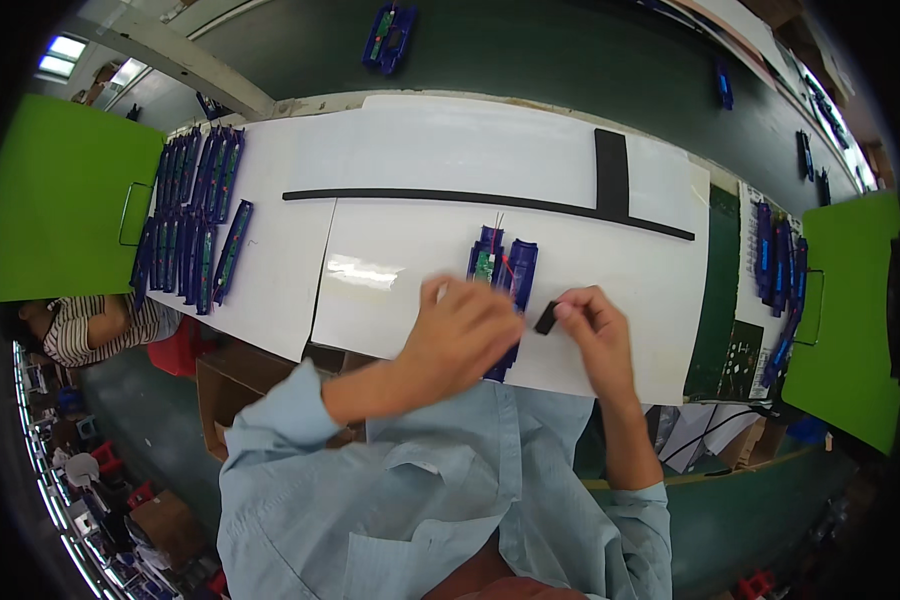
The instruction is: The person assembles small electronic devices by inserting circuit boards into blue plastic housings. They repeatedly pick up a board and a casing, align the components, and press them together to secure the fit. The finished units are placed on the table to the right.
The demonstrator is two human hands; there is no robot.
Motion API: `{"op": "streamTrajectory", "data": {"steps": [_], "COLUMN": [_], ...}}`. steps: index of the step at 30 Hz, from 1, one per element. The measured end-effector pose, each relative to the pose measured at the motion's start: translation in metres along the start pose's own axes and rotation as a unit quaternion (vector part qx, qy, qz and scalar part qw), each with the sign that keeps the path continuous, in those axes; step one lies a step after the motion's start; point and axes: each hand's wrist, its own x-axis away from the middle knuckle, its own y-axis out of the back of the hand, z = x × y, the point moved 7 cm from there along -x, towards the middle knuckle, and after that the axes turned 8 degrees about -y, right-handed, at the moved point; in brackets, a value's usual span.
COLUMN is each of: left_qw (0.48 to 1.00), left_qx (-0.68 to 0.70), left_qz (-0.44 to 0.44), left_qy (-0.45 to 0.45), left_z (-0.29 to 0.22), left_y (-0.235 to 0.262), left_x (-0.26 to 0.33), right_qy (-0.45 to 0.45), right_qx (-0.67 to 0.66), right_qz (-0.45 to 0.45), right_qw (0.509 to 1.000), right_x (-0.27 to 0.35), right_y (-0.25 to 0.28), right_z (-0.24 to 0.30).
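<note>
While the left hand (458,335) half-curls, the right hand (600,330) pinches a black piece (545,319).

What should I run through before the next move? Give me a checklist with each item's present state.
1. Black piece secured: ok, pinched in the fingertips of the right hand.
2. Blue shells side by side: ok, lying lengthwise in front of the person.
3. Shells in full view: not ok, the left hand hides part of them.
4. Left hand's contact with the shells: cannot tell, it is blurred and its fingertips are unclear.
5. Red wires unpinched: cannot tell, they are only partly visible.
6. Long strip out of the way: ok, it lies beyond the shells.
</note>
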Motion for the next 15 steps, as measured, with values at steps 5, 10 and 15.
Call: {"op": "streamTrajectory", "data": {"steps": [5, 10, 15], "left_qw": [0.999, 0.998, 0.999], "left_qx": [-0.005, -0.025, -0.035], "left_qz": [0.038, 0.025, 0.022], "left_qy": [0.037, 0.046, 0.036], "left_z": [-0.025, -0.025, -0.024], "left_y": [-0.026, -0.035, -0.037], "left_x": [0.070, 0.080, 0.081], "right_qy": [-0.002, 0.003, 0.032], "right_qx": [0.044, 0.120, 0.166], "right_qz": [0.025, 0.009, -0.020], "right_qw": [0.999, 0.993, 0.985], "right_x": [0.011, 0.010, 0.010], "right_y": [-0.043, -0.047, -0.049], "right_z": [0.000, 0.003, 0.003]}}
